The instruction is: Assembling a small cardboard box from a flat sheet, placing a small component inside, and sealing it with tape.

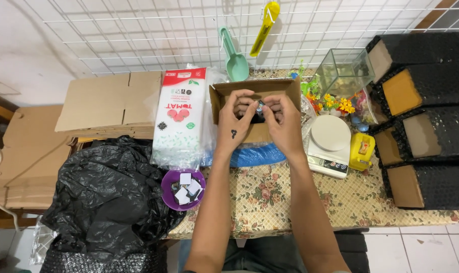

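Forearms are reaching up from the near edge over the floral-clothed counter (pixel 270 202). Left of them, a purple bowl (pixel 183 189) of small packets is sitting beside a black plastic bag (pixel 108 192). Farther on, the left hand (pixel 234 127) and right hand (pixel 284 124) are both closing fingers around 1 small dark object (pixel 259 107), holding it over an open cardboard box (pixel 254 96). Beyond, a green scoop (pixel 235 58) is hanging on the wire grid.

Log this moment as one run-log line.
left hand: on small dark item | right hand: on same item | over: open box | nearby: scale, purple bowl
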